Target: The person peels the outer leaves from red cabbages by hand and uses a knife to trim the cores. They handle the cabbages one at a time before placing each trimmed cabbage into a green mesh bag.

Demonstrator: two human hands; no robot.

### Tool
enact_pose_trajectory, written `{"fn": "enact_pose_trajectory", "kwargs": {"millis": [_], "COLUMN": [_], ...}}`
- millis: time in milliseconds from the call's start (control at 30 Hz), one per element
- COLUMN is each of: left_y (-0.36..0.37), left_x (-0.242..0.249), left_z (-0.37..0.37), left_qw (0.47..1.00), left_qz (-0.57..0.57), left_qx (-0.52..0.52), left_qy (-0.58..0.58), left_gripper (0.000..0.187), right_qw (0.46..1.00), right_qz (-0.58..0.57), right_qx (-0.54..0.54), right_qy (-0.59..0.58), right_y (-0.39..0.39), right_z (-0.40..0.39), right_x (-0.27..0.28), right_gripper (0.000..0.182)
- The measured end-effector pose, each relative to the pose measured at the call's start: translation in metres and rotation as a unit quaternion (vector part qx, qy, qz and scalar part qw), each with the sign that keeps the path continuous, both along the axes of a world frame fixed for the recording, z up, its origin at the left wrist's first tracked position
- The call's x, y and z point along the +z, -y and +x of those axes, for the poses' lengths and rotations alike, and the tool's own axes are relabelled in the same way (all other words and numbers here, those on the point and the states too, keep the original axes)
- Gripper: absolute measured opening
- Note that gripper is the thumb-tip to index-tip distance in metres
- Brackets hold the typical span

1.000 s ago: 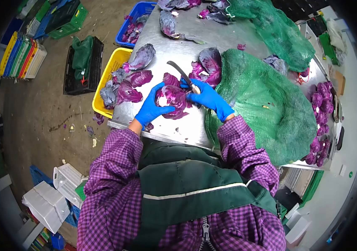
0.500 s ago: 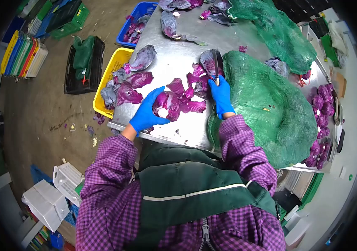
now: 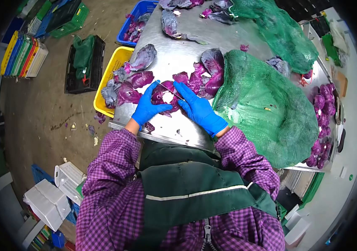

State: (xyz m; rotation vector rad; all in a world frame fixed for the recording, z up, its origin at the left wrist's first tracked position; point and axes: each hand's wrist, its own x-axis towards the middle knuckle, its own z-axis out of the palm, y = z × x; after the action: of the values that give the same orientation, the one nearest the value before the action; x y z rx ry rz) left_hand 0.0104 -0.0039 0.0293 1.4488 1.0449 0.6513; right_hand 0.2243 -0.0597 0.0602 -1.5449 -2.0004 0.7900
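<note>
A red cabbage (image 3: pixel 168 98) with its pale cut stem facing up sits on the metal table near the front edge. My left hand (image 3: pixel 148 108), in a blue glove, is wrapped round the cabbage's left side. My right hand (image 3: pixel 198 109), also gloved in blue, is closed on a knife, its handle hidden under the palm. The thin knife blade (image 3: pixel 170 90) lies slantwise over the top of the cabbage. Loose purple leaves (image 3: pixel 212 71) lie just behind my right hand, and more leaves (image 3: pixel 129 93) are left of my left hand.
Right of my hands, a green mesh sack (image 3: pixel 270 113) covers much of the metal table (image 3: pixel 170 133). A yellow crate (image 3: pixel 117 62) and a blue crate (image 3: pixel 145 7) hold leaves at the left edge. Several cabbages (image 3: pixel 323 104) stand at the far right. Another green net (image 3: pixel 274 33) lies behind.
My right hand has moved left with the knife, from the leaves by the sack to the cabbage. The blade now lies over the cabbage. My left hand has stayed around it.
</note>
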Motion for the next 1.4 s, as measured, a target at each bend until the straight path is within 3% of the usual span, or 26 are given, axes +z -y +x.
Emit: {"fn": "enact_pose_trajectory", "kwargs": {"millis": [233,333,400,433,467,533,600,667,733,767,800,867,900,967,1000,1067,1133,1200,1233,1400], "left_y": [-0.002,-0.001,0.0,0.004,0.011,0.024,0.029,0.031,0.033,0.034,0.032,0.035,0.037,0.038,0.036,0.032,0.031,0.028,0.028,0.027], "left_x": [0.005,0.002,0.001,0.004,0.008,0.003,-0.002,-0.003,0.009,-0.001,0.007,0.011,0.007,0.0,-0.005,-0.014,-0.016,-0.015,-0.013,-0.017], "left_z": [-0.001,0.002,0.005,0.008,0.013,0.019,0.016,0.012,0.006,0.0,-0.002,0.009,0.017,0.032,0.034,0.033,0.029,0.028,0.029,0.027], "left_qw": [0.999,1.0,0.999,0.999,0.999,0.992,0.988,0.988,0.996,0.991,0.988,0.961,0.974,0.979,0.979,0.987,0.989,0.992,0.992,0.99], "left_qz": [-0.025,-0.007,0.028,0.035,0.04,0.123,0.147,0.147,-0.054,-0.07,-0.093,-0.18,-0.129,-0.048,-0.047,0.043,0.059,0.078,0.067,0.118], "left_qx": [-0.007,0.006,0.014,0.022,0.031,0.01,-0.034,-0.043,0.06,0.108,0.126,0.155,0.166,0.194,0.194,0.153,0.134,0.098,0.101,0.067], "left_qy": [0.025,0.023,0.011,-0.001,-0.014,-0.011,-0.018,-0.019,0.035,0.036,0.015,0.144,0.089,0.037,0.039,-0.026,-0.034,-0.035,-0.024,-0.035], "left_gripper": [0.101,0.101,0.1,0.099,0.098,0.099,0.1,0.101,0.1,0.099,0.095,0.097,0.1,0.105,0.105,0.103,0.103,0.104,0.104,0.103], "right_qw": [0.997,0.994,0.991,0.989,0.988,0.943,0.954,0.896,0.832,0.837,0.839,0.851,0.852,0.936,0.936,0.96,0.979,0.996,0.998,0.995], "right_qz": [-0.066,-0.064,-0.024,-0.022,-0.021,-0.047,-0.077,-0.174,-0.185,-0.185,-0.198,-0.227,-0.228,-0.111,-0.109,0.062,-0.089,0.02,-0.037,-0.079], "right_qx": [0.018,-0.006,-0.091,-0.145,-0.148,-0.306,-0.273,-0.355,-0.386,-0.411,-0.384,-0.367,-0.365,-0.317,-0.317,-0.272,-0.184,-0.083,-0.047,0.009], "right_qy": [0.045,0.084,0.091,-0.034,-0.034,-0.12,-0.095,-0.202,-0.354,-0.31,-0.332,-0.3,-0.299,-0.107,-0.106,-0.006,-0.004,0.01,0.004,0.068], "right_y": [-0.003,-0.003,-0.005,-0.012,-0.025,-0.054,-0.058,-0.046,-0.037,-0.03,-0.025,-0.018,-0.016,-0.014,-0.015,-0.013,-0.007,-0.003,-0.001,-0.007], "right_z": [-0.002,-0.015,-0.027,-0.028,-0.02,-0.007,0.013,0.021,0.026,0.029,0.033,0.036,0.038,0.043,0.042,0.03,0.02,0.007,0.002,-0.009], "right_x": [0.015,0.01,-0.004,-0.013,-0.02,-0.037,-0.06,-0.062,-0.063,-0.063,-0.059,-0.051,-0.053,-0.058,-0.047,-0.002,0.043,0.036,0.038,0.015], "right_gripper": [0.058,0.058,0.053,0.052,0.052,0.046,0.046,0.045,0.044,0.043,0.044,0.045,0.045,0.049,0.049,0.053,0.056,0.056,0.057,0.055]}}
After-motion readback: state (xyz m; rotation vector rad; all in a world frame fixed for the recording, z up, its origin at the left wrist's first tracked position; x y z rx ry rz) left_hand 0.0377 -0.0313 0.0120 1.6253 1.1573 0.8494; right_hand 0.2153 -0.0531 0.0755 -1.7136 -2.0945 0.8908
